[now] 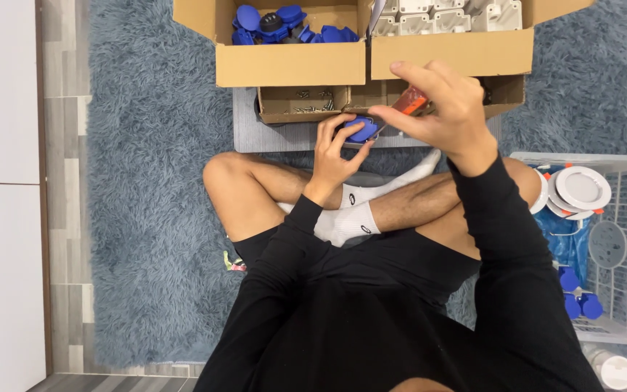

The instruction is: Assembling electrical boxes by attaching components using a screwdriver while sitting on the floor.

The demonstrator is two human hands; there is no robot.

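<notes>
Here, left hand (334, 156) fingers gripping blue cap (362, 129), right hand (440, 105) fingers closed on orange-handled tool (410, 102), below brown cartons (292, 65).

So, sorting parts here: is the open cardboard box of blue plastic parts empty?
No, the open cardboard box holds several blue plastic parts piled inside.
</notes>
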